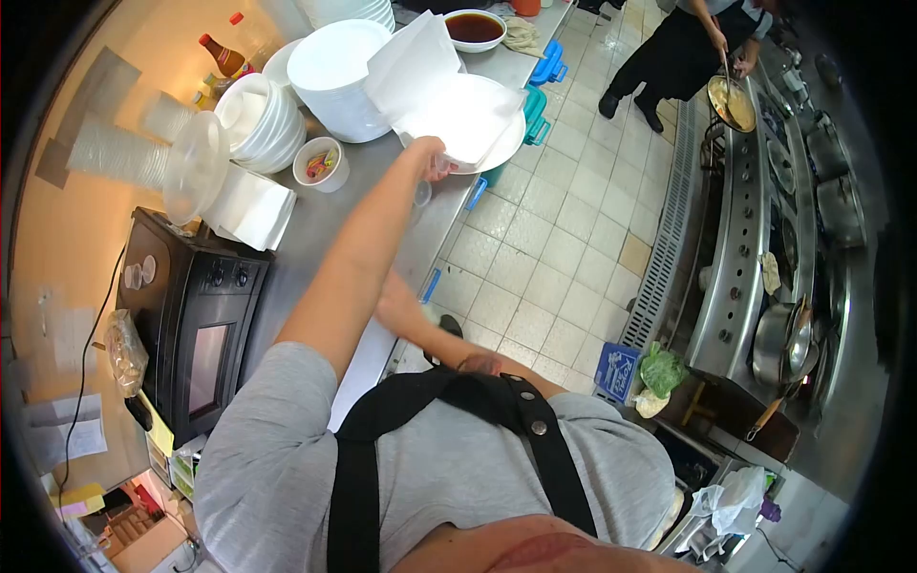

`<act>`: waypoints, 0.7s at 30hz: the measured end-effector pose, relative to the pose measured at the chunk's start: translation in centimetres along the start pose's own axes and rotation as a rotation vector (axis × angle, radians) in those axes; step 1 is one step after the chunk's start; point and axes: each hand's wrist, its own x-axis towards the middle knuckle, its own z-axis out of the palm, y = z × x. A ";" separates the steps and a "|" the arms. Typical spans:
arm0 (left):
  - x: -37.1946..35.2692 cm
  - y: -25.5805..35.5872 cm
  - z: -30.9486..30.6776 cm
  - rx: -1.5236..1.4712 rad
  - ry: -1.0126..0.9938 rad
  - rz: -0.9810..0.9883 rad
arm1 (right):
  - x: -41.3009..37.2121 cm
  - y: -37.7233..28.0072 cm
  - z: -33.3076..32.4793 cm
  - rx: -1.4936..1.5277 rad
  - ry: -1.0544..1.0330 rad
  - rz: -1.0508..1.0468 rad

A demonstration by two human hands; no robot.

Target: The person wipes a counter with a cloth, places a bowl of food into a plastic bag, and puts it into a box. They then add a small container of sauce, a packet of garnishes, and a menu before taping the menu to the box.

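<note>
My left hand (435,159) is stretched over the counter with curled fingers, at the near edge of an open white foam takeaway box (457,113). Something clear shows at the fingers, but I cannot make out what they hold. A small clear plastic cup (422,194) is just below that hand. The box overlaps a white plate (511,143). Lower down, my right hand (396,307) reaches leftward to the counter's front edge, partly behind my left forearm; its fingers are hidden.
A white tub (321,165) with small packets, stacked foam containers (341,72) and a bowl of dark sauce (475,31) stand on the counter. A black oven (205,325) is nearer. Across the tiled floor, a person (688,48) holds a pan (732,103) at the stove (735,258).
</note>
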 end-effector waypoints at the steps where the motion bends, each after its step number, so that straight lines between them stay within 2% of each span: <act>1: 0.1 -0.1 0.0 -0.011 0.007 0.005 | -0.5 -0.7 -0.3 -0.020 -0.112 -0.140; 4: -1.3 -0.7 -0.5 -0.017 0.049 0.067 | 0.0 0.5 -1.2 0.012 -0.264 -0.172; 7: -7.4 -0.7 -1.3 -0.037 0.102 0.219 | 1.8 5.3 0.1 -0.072 -0.123 -0.230; 9: -12.4 -1.4 -3.1 -0.029 0.124 0.286 | 3.2 9.5 0.2 -0.172 -0.082 -0.168; 13: -21.3 -5.6 -9.9 -0.088 0.194 0.441 | 8.7 14.8 -4.3 -0.122 -0.113 0.078; 14: -23.7 -7.1 -11.5 -0.101 0.237 0.481 | 9.9 15.2 -4.6 -0.087 -0.055 0.066; 16: -27.2 -10.1 -15.0 0.006 0.355 0.381 | 10.9 13.5 -4.3 -0.197 0.027 0.076; 19: -28.6 -16.6 -17.4 -0.114 0.432 0.489 | 11.5 12.2 1.8 -0.406 0.144 -0.025; 20: -28.9 -18.3 -17.2 -0.155 0.453 0.519 | 11.2 11.5 3.2 -0.279 -0.007 -0.025; 21: -28.5 -19.9 -17.6 -0.131 0.463 0.419 | 10.8 11.1 4.5 -0.152 -0.155 -0.025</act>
